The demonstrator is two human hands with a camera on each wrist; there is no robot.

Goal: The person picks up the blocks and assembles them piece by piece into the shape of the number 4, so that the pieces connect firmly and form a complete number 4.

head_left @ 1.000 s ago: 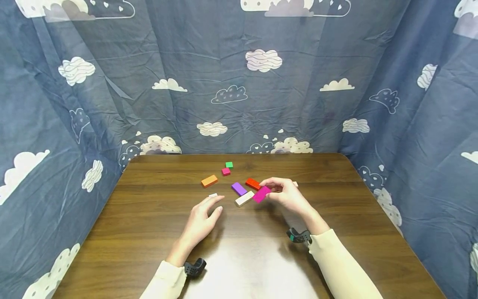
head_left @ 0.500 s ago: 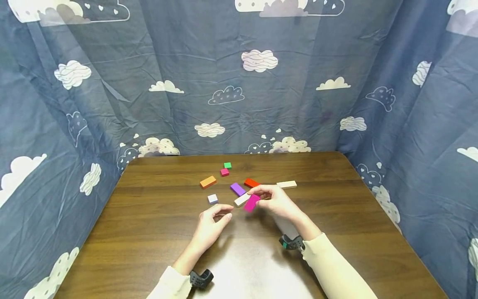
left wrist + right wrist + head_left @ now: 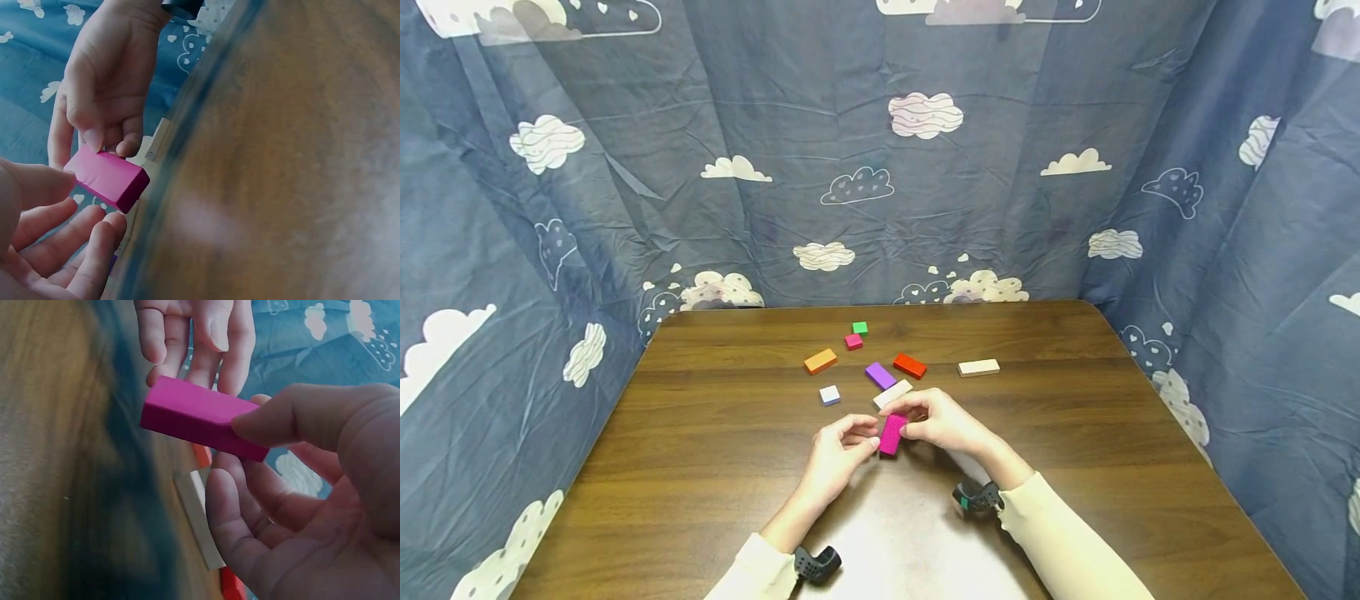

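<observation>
A magenta rectangular block point(image 3: 892, 435) is held above the table between the two hands. My right hand point(image 3: 943, 425) pinches it, with the thumb point(image 3: 269, 422) on its face and fingers beneath, as the right wrist view shows. My left hand point(image 3: 837, 460) is close at the block's other side, fingers relaxed and spread. In the left wrist view, the left thumb point(image 3: 44, 185) overlaps the near end of the block. Just beyond the hands lies a cream block point(image 3: 892, 394), touching a purple block point(image 3: 881, 375).
On the wooden table point(image 3: 700, 467) lie a red block point(image 3: 910, 366), an orange block point(image 3: 821, 361), a small white block point(image 3: 830, 395), a small pink block point(image 3: 853, 342) and a small green block point(image 3: 861, 328). Another cream block point(image 3: 978, 367) lies right. A cloud-patterned curtain point(image 3: 775, 217) surrounds the table.
The right hand has carried the magenta block left and nearer the body. The left hand has moved right to meet it, uncovering the small white block.
</observation>
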